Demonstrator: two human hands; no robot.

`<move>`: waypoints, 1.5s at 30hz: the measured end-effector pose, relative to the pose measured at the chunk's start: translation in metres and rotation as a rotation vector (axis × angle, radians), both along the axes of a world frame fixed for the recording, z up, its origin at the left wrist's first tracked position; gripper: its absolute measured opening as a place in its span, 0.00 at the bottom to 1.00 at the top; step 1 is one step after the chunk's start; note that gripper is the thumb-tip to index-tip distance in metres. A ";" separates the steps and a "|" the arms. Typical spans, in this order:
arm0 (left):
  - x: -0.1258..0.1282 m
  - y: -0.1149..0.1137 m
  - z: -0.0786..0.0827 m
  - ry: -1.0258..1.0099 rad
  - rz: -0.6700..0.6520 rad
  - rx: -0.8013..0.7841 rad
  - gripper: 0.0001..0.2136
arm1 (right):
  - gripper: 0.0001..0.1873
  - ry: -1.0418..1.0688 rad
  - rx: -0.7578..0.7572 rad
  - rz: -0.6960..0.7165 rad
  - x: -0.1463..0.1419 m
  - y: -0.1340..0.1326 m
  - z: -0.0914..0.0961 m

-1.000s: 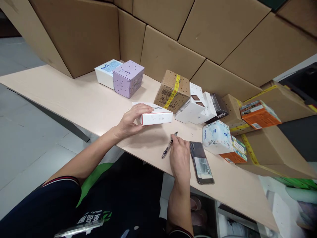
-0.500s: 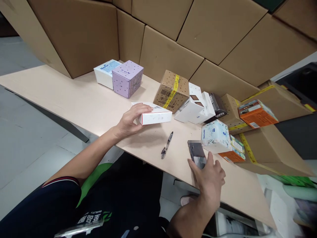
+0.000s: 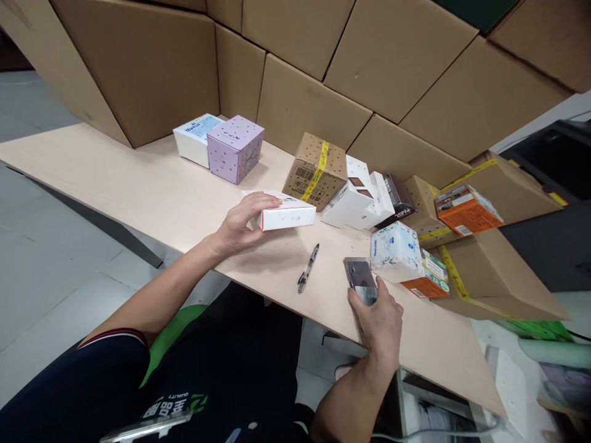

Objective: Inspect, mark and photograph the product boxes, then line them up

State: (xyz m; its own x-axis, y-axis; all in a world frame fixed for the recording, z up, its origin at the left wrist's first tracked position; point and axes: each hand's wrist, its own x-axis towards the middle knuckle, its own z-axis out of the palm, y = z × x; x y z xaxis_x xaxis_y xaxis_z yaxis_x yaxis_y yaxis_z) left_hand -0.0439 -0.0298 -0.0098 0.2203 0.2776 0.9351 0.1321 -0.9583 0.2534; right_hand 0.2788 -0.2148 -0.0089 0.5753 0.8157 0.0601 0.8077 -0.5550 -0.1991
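Observation:
My left hand (image 3: 244, 224) grips the left end of a flat white box (image 3: 290, 216) with a red edge, thumb in front and fingers over the top. The box is held over the table, tilted a little. At the right, my right hand (image 3: 381, 314) has its thumb and fingers round the sides of a dark smartphone (image 3: 362, 280), near the table's front edge. A clear pen with black parts (image 3: 308, 268) lies on the table between my hands.
Behind my hands stand a lilac box (image 3: 235, 149), a brown carton with yellow tape (image 3: 316, 169) and white boxes (image 3: 353, 197). A blue-patterned tissue box (image 3: 396, 251) sits beside the phone. Large cartons (image 3: 314, 104) wall the back of the table (image 3: 152, 191).
My right hand's fingers have closed in round the phone's sides, where before they were spread and lifted. My left hand keeps its grip on the white box. The view has shifted slightly.

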 end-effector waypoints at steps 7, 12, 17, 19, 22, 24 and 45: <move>-0.001 0.000 -0.001 0.003 0.028 -0.025 0.19 | 0.49 0.283 0.261 0.090 -0.009 -0.003 -0.003; -0.001 0.002 -0.002 0.019 0.019 0.021 0.22 | 0.44 0.946 0.643 0.211 -0.026 -0.008 -0.002; -0.002 0.000 -0.002 0.035 0.042 0.021 0.23 | 0.38 1.722 0.897 0.353 -0.078 0.003 0.005; -0.002 -0.001 -0.001 0.051 0.048 0.001 0.23 | 0.35 1.985 0.804 0.336 -0.102 0.008 0.010; -0.002 -0.004 0.001 0.051 0.036 -0.012 0.23 | 0.32 2.274 0.562 0.288 -0.131 0.011 0.015; -0.002 -0.005 0.001 0.036 0.026 -0.011 0.23 | 0.33 2.390 0.417 0.290 -0.145 0.011 0.014; -0.003 -0.009 0.004 -0.006 -0.047 -0.090 0.20 | 0.46 2.446 -0.137 0.378 -0.178 0.024 0.015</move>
State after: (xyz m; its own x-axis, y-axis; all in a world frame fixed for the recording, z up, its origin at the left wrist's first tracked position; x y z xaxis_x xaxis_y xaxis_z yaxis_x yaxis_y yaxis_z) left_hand -0.0471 -0.0389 -0.0053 0.2294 0.3503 0.9081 0.0858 -0.9366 0.3397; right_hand 0.1012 -0.1912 0.0061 -0.5710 0.7933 -0.2112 -0.6440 -0.5924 -0.4840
